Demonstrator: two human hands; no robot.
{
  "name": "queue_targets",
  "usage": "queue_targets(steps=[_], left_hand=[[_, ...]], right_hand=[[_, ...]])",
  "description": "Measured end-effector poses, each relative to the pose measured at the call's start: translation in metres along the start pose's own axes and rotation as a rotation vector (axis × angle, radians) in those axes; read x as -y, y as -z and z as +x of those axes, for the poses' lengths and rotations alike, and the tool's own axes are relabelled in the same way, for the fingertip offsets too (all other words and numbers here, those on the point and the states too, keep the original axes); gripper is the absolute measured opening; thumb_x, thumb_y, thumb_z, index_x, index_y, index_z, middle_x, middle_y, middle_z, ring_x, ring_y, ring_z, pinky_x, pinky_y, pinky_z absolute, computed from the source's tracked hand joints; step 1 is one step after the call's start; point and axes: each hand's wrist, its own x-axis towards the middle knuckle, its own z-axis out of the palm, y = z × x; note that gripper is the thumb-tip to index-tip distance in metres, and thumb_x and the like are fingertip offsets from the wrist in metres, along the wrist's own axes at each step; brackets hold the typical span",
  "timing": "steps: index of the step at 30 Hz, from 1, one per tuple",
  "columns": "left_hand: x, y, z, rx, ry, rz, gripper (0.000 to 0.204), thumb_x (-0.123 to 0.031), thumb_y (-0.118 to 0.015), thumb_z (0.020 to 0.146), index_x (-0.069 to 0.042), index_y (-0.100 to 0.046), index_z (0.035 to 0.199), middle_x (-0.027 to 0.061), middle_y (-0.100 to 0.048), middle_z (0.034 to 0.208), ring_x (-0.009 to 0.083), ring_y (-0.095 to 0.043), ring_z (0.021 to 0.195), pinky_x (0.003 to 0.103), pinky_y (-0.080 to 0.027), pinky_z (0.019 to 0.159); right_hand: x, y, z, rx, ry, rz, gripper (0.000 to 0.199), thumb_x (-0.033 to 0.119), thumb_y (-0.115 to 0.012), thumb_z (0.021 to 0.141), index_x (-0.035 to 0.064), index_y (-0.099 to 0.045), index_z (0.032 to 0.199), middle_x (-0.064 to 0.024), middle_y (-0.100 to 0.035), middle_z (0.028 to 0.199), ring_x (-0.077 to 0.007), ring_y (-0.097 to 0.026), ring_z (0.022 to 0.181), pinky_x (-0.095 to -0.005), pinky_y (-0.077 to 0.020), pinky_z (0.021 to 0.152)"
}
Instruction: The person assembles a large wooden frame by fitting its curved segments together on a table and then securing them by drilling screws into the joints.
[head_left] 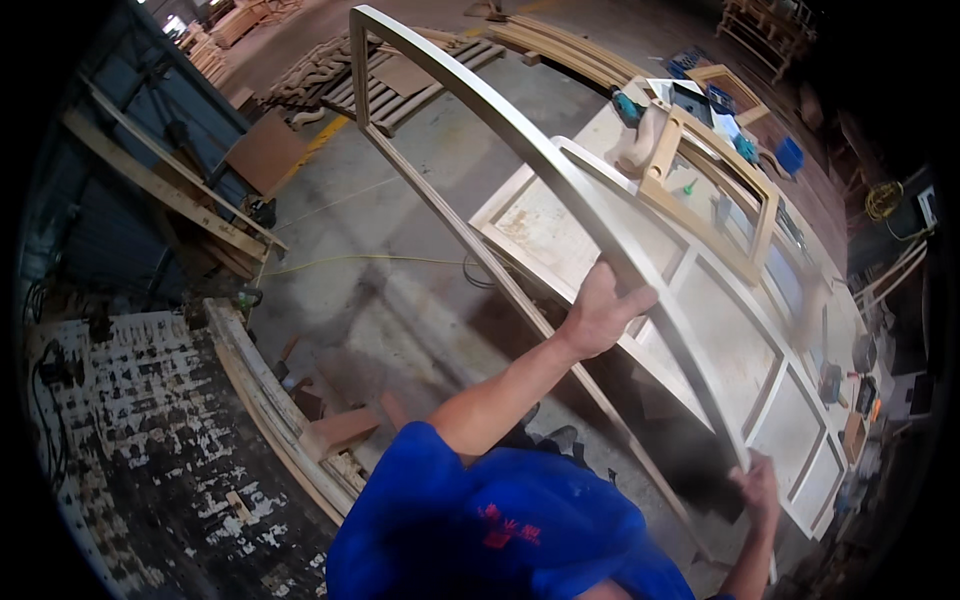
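A long wooden frame [548,158], with one curved rail and one straight rail joined by a short end piece, is tilted across the view in front of me. My left hand [603,312] is closed around the curved rail near its middle. Further down the same rail, my right hand [758,484] grips near the lower right end, slightly blurred. Just beyond the rail lies a large pale panelled piece [725,318] with a curved edge and several dividers. Part of it is hidden behind the held frame.
The workbench beyond carries a smaller wooden frame [664,160], a teal power tool [627,106] and a blue container [789,155]. At left are a scuffed dark surface [150,450], curved boards [262,405] and leaning planks [165,190]. A yellow cord [370,258] crosses the floor.
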Motion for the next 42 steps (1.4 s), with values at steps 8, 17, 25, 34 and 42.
queue_targets(steps=[8,17,25,34,42], left_hand=[[0.056,-0.103,0.070,-0.183,0.055,-0.097,0.016,-0.006,-0.069,0.091,0.002,-0.066,0.105,0.0058,-0.068,0.097,0.0125,-0.063,0.088,0.031,-0.053,0.080],[0.147,-0.165,0.142,-0.268,0.240,-0.021,0.046,-0.019,-0.070,0.086,0.009,-0.048,0.114,0.0179,-0.065,0.098,0.0222,-0.068,0.081,0.036,-0.055,0.063],[0.243,-0.196,0.183,-0.418,0.382,0.079,0.049,-0.021,-0.074,0.087,0.009,-0.049,0.116,0.0194,-0.065,0.105,0.0248,-0.069,0.092,0.037,-0.057,0.076],[0.272,-0.203,0.210,-0.494,0.400,0.208,0.034,-0.014,-0.074,0.089,0.006,-0.058,0.111,0.0141,-0.068,0.103,0.0209,-0.066,0.094,0.036,-0.054,0.085],[0.206,-0.207,0.240,-0.287,0.238,-0.037,0.026,-0.006,-0.063,0.095,0.003,-0.054,0.117,0.0076,-0.063,0.104,0.0155,-0.062,0.094,0.033,-0.054,0.082]], right_hand=[[-0.040,0.109,-0.014,-0.457,-0.119,-0.518,0.040,0.035,-0.059,0.091,-0.0017,-0.051,0.077,-0.0132,-0.057,0.064,-0.0220,-0.062,0.062,-0.0393,-0.0481,0.058],[-0.128,0.202,0.061,-0.360,-0.086,-0.267,0.064,0.064,-0.065,0.089,0.0019,-0.054,0.079,-0.0015,-0.048,0.061,-0.0131,-0.054,0.052,-0.0331,-0.0449,0.047],[-0.218,0.251,0.147,-0.250,-0.113,-0.154,0.058,0.058,-0.069,0.089,0.0014,-0.058,0.080,-0.0032,-0.052,0.058,-0.0154,-0.059,0.048,-0.0319,-0.0475,0.044],[-0.253,0.280,0.203,-0.157,0.079,-0.358,0.080,0.076,-0.060,0.088,-0.0025,-0.058,0.076,-0.0090,-0.052,0.055,-0.0199,-0.060,0.051,-0.0371,-0.0491,0.047],[-0.145,0.298,0.151,-0.304,-0.123,-0.439,0.047,0.040,-0.075,0.083,-0.0062,-0.064,0.083,-0.0183,-0.056,0.063,-0.0292,-0.060,0.062,-0.0459,-0.0457,0.062]])
